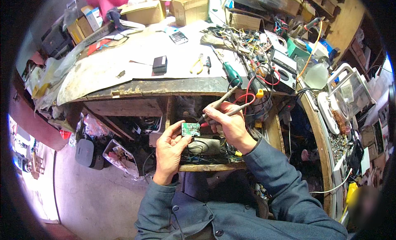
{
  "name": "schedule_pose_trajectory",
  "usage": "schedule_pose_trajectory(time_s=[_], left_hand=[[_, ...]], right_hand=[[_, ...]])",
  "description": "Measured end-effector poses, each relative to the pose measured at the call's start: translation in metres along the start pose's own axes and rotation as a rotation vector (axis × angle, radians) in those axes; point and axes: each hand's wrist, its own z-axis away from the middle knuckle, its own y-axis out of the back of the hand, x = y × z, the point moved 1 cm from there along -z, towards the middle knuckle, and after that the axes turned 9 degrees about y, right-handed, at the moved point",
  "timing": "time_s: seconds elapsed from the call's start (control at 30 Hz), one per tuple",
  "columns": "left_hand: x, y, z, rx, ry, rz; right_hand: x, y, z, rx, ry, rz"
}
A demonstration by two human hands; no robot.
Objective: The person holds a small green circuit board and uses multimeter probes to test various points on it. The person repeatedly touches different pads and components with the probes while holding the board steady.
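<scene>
Between the thumb and fingers of my left hand (170,149) is a small green circuit board (190,129), held up in front of the bench edge. My right hand (231,126) grips two multimeter probes (236,109) together, somewhat like chopsticks. Their tips point at the board's right side; whether they touch it I cannot tell. Red and black leads run from the probes up to a multimeter (284,70) at the bench's right. Under both hands an open drawer (206,167) holds wires and a roll-shaped item.
On the white-covered bench (136,54) lie a black box (159,64), yellow-handled pliers (197,64) and a green-handled tool (231,70). Tangled wires (247,44) heap at the back right. Cardboard boxes (189,9) line the back. A bin (120,157) stands on the floor at left.
</scene>
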Motion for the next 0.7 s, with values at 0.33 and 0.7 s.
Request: schedule_pose_trajectory(time_s=[0.33, 0.7], left_hand=[[-0.0028, 0.0025, -0.0004, 0.004, 0.006, 0.015], [-0.0054, 0.0046, -0.0008, 0.008, 0.011, -0.016]], right_hand=[[-0.0007, -0.0007, -0.0013, -0.016, -0.036, -0.020], [-0.0010, 0.0009, 0.0002, 0.004, -0.015, 0.013]])
